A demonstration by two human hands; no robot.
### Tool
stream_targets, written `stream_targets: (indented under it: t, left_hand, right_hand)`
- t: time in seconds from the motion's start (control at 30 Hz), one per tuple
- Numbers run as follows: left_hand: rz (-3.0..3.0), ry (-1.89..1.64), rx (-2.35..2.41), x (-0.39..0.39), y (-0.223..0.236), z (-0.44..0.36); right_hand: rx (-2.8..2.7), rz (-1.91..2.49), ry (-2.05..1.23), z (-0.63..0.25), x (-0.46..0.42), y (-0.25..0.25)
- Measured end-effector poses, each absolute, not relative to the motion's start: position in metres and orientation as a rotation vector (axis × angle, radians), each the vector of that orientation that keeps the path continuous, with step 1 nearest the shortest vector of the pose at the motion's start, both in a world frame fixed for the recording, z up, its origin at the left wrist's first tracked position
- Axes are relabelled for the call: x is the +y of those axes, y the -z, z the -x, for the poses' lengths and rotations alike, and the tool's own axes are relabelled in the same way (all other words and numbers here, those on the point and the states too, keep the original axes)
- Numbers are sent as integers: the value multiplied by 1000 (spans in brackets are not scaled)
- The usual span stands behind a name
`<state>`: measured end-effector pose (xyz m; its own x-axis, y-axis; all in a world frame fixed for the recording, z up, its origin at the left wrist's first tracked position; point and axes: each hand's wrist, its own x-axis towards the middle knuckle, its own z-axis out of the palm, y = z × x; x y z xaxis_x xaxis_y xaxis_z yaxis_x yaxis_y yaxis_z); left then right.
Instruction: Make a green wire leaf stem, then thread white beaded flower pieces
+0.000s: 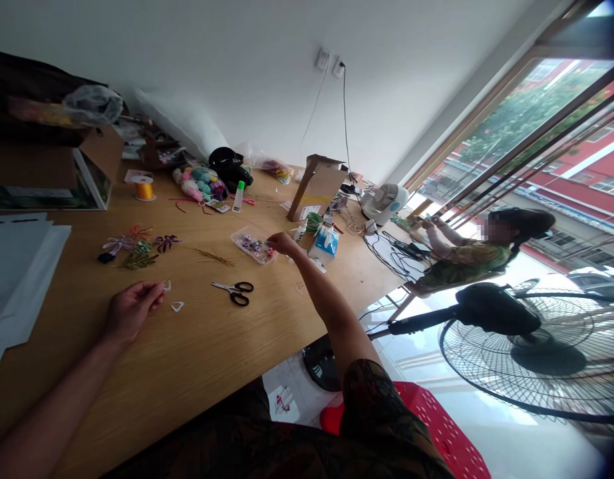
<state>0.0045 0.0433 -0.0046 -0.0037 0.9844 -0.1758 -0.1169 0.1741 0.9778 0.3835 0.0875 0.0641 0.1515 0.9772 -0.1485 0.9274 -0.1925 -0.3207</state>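
Observation:
My left hand (136,309) is closed in a pinch on a small white looped piece (167,285) above the wooden table. Just below it lies a white triangular piece (177,307). My right hand (283,244) reaches over the right side of a clear plastic box (239,243), fingers drawn together. Whatever is between those fingertips is too small to make out. Small purple, pink and green pieces (257,246) sit inside the box. Between my hands rest black-handled scissors (239,293) and a thin bundle of golden strands (214,256).
Colourful craft flowers (143,247), an orange ribbon spool (144,188), a glue stick (238,197) and yarn balls (199,183) lie farther back. Right are a cardboard box (314,189), tissue pack (324,245) and standing fan (531,346). A person (466,249) sits beyond.

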Motion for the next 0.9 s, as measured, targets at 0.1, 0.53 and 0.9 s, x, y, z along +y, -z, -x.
stream_targets:
  t: [0.1,0.53,0.9]
  left_hand:
    - [-1007,-1142,1209,43,6,-4]
    - [-1028,-1140,1206,43,6,-4]
    - [-1043,-1128,1225,43,2,-5]
  right_hand:
    - [-1897,2283,-489,-383,87,-66]
    - [-1966,2328,-347,-378,91,-60]
    - [-2023,2440,-182,-353,120,-56]
